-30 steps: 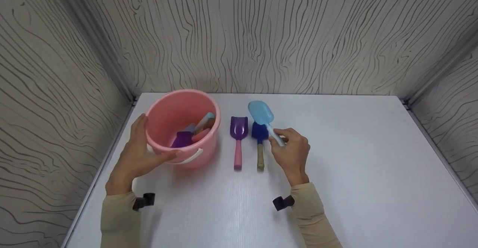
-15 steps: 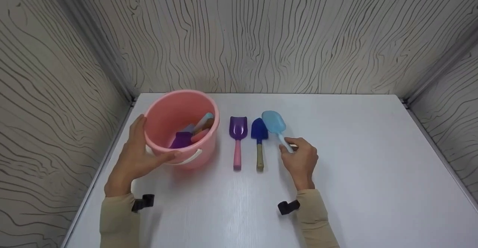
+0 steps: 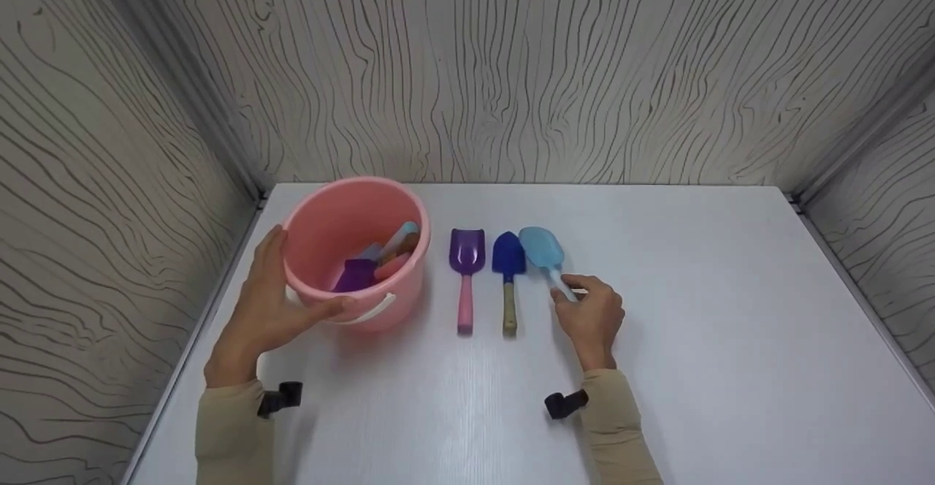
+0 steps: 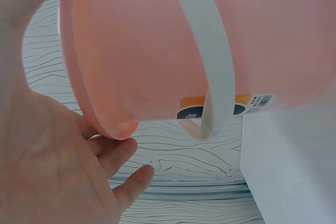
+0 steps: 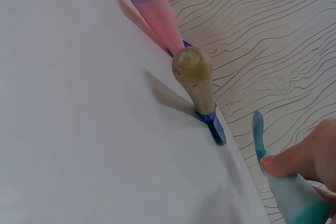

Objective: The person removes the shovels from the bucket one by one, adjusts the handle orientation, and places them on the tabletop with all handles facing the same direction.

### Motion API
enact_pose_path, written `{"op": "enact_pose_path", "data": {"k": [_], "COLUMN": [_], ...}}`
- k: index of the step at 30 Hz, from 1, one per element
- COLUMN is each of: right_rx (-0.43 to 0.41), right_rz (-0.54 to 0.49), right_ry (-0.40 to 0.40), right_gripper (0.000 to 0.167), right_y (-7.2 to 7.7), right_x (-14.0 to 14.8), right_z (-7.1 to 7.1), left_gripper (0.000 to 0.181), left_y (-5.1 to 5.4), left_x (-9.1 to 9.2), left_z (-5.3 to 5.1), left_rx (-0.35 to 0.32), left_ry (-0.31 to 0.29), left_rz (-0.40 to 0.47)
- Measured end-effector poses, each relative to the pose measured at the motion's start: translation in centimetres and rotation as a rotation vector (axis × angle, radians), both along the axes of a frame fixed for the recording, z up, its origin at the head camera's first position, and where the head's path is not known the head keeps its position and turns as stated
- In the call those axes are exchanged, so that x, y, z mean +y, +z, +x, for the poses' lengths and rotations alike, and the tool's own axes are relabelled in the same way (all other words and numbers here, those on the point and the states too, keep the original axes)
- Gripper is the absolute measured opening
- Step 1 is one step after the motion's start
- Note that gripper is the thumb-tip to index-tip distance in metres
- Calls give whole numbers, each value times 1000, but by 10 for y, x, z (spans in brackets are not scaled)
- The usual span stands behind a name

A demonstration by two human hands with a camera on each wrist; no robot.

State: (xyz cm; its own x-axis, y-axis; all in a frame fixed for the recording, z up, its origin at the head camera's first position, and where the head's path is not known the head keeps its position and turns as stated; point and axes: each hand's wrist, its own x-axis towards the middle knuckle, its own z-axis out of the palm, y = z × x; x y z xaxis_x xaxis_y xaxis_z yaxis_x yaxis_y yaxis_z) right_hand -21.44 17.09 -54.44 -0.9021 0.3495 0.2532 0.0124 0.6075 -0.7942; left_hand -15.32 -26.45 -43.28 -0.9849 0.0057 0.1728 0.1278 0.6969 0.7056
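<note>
white tabletop [image 3: 730,339], light-blue scoop [image 3: 542,248] now beside dark-blue trowel [image 3: 508,257]

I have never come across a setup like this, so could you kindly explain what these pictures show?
Certainly. No machine does the handling here: these are a person's two bare hands. The wide picture comes from a camera worn on the head, looking forward and down. The two close-ups come from cameras on the wrists, one for each hand.

The left hand holds the rim of a pink bucket, which has several colourful pieces inside. The right hand holds a light-blue shovel by its handle. Between the bucket and that shovel, a purple shovel with a pink handle and a blue shovel lie side by side on the white table.
</note>
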Motion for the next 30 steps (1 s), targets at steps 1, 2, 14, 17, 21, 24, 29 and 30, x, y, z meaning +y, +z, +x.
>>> {"op": "enact_pose_path", "data": {"k": [1, 2, 14, 17, 21, 24, 29, 30], "right_rx": [-13, -26, -162, -189, -225, -233, -227, -223], "right_rz": [1, 1, -35, -41, -55, -60, -73, -77], "right_ry": [-8, -15, -49, -47, -41, -33, -1, 4], "right_gripper": [27, 27, 25, 26, 29, 31, 32, 32], "right_y": [0, 0, -6, -5, -4, -3, -3, -3], "right_x": [0, 1, 5, 5, 3, 0, -5, -6], "right_z": [-1, -1, -11, -13, -15, -16, -17, -16], "left_gripper": [138, 138, 137, 136, 136, 135, 135, 135], "left_y": [1, 2, 3, 2, 0, 0, 1, 1], "left_x": [0, 0, 1, 1, 1, 1, -1, -1], "left_z": [0, 1, 1, 0, 0, 0, 0, 0], "left_rx": [-3, -3, 2, 13, 21, 27, 16, 16], "left_ry": [0, -1, -14, -20, -24, -30, -25, -27], "left_rz": [-7, -12, 1, 12, 10, 10, 10, 13]}}
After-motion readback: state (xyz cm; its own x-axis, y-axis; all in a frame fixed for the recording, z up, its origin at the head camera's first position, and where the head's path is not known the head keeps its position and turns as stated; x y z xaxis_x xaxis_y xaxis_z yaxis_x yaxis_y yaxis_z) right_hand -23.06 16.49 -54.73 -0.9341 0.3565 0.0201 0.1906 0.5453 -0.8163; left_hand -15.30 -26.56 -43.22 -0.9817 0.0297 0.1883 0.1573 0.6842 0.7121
